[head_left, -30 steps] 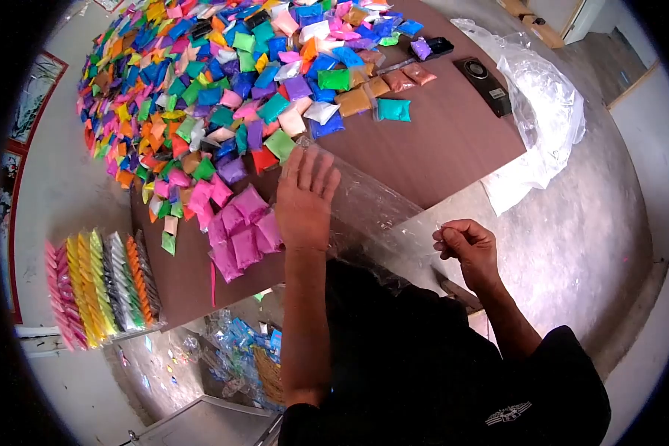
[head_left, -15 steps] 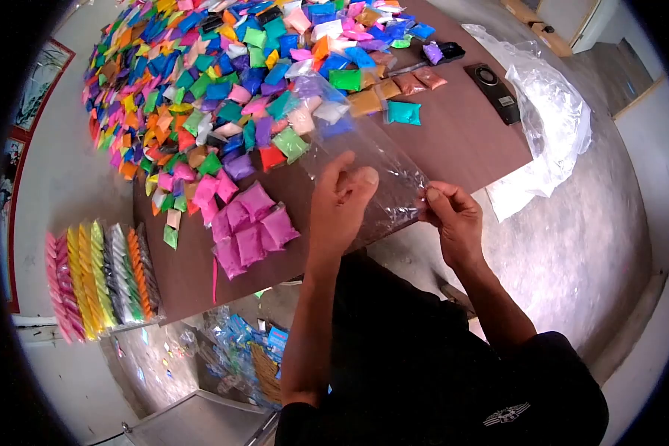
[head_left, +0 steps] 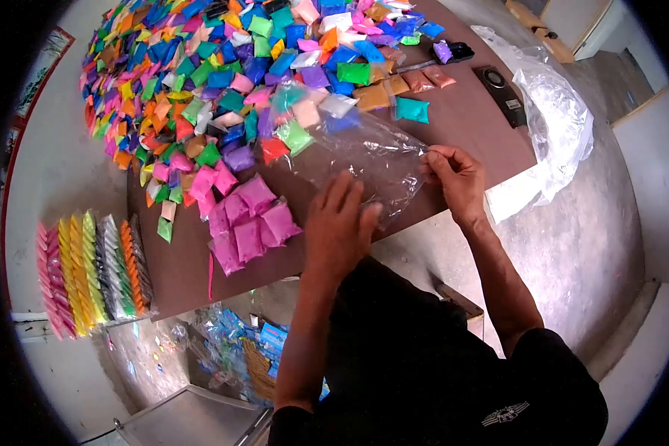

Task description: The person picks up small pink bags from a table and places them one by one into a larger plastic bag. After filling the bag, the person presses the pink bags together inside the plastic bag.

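Pinching an apparently unfilled clear bag (head_left: 368, 163) above the table (head_left: 177, 282) in closed fingers (head_left: 444, 165) of the right hand (head_left: 462, 187), with the left hand (head_left: 337, 232) loosely open alongside, near pink packets (head_left: 249, 236) grouped outside it.

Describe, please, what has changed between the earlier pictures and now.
The right hand moved forward, away from the body, still pinching the clear plastic bag, which now spreads over some colorful packets. The left hand drew back toward the body, to the bag's near side. The pink packets stayed put.
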The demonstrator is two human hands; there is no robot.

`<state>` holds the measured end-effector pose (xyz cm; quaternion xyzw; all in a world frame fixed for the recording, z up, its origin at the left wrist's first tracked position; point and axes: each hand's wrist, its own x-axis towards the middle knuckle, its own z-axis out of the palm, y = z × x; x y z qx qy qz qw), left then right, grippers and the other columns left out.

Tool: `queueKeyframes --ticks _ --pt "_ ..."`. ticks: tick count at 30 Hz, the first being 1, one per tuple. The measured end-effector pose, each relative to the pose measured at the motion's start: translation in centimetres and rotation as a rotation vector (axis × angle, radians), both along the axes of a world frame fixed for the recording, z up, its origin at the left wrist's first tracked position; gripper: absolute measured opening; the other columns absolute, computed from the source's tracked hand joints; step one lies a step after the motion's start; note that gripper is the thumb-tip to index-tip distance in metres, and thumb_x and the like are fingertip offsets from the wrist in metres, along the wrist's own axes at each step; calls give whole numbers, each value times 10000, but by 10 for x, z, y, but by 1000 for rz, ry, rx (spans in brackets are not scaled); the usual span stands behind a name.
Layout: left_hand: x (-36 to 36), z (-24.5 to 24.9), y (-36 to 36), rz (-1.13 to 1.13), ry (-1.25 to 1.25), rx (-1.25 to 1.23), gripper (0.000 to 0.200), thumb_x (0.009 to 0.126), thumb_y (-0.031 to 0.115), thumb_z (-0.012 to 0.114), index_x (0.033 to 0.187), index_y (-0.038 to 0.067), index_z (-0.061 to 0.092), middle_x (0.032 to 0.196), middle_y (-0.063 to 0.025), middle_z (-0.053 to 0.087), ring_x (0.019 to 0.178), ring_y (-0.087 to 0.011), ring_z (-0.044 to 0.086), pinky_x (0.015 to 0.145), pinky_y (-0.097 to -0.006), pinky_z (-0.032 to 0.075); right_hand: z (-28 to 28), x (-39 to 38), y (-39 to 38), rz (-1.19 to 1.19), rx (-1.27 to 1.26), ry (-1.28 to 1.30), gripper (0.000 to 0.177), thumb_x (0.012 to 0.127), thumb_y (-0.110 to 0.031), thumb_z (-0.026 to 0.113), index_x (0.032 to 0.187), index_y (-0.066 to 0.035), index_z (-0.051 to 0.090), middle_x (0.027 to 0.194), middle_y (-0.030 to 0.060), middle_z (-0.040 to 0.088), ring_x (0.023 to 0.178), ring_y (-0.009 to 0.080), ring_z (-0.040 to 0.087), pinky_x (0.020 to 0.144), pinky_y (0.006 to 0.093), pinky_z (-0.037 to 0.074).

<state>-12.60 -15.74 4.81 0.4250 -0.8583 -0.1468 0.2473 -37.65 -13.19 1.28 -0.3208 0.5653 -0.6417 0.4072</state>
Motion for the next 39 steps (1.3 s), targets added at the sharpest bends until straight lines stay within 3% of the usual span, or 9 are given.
queueKeyframes --ticks 6,8,10,14,18,31,33,37,39 --pt "10 -11 -27 73 -223 -121 445 1065 325 568 1401 42 637 1516 -171 581 1430 -379 514 1188 -528 373 5 2 0 12 -3 93 181 1060 -127 694 1172 11 730 994 51 764 852 105 706 722 250 574" --pt "14 -13 -21 100 -235 -111 445 1073 324 571 1412 42 638 1533 -170 572 1448 -381 498 1199 -515 364 14 7 -1 -28 45 29 136 1043 -116 710 1082 7 753 887 18 730 727 71 637 639 220 519" --pt "12 -12 -12 128 -237 -93 446 1081 322 574 1423 43 638 1549 -169 563 1466 -382 482 1210 -503 355 9 9 -1 -32 24 31 133 1044 -116 707 1075 5 754 876 17 727 715 67 632 626 220 511" --pt "-1 10 10 76 -233 -110 476 1027 310 670 1432 62 630 1542 -157 571 1457 -363 495 1206 -523 347 10 11 -2 -41 7 31 122 1043 -109 699 1057 0 754 846 15 719 691 59 622 601 220 495" --pt "-14 -11 47 -118 -141 -58 537 963 275 750 1447 80 622 1544 -142 571 1450 -352 502 1207 -533 337 3 11 -4 -56 -21 49 122 1033 -114 709 1037 -1 753 831 8 715 686 59 620 603 220 499" --pt "15 -20 63 -112 -112 -157 623 888 215 821 1469 117 617 1556 -180 549 1452 -381 501 1190 -547 364 -8 17 -4 -96 -53 201 138 1009 -119 727 1048 9 762 860 -6 729 775 62 649 715 246 531" --pt "22 -12 60 -45 -2 -201 547 906 220 812 1419 106 656 1462 -189 626 1356 -391 584 1145 -535 419 -9 20 -6 -118 -48 210 140 1008 -120 729 1046 11 762 862 -7 728 780 67 651 732 251 535" --pt "64 11 28 180 -104 -329 450 941 247 780 1356 96 692 1364 -180 689 1250 -390 648 1081 -507 489 -10 24 -9 -168 -109 308 117 991 -124 744 1018 -13 766 843 -8 730 771 59 641 731 253 535" --pt "83 25 11 336 -227 -211 404 970 248 721 1330 69 681 1365 -165 682 1161 -380 679 1002 -482 540 -22 24 -14 -238 -170 393 104 974 -135 754 1006 -38 769 815 25 745 741 81 663 715 274 547"
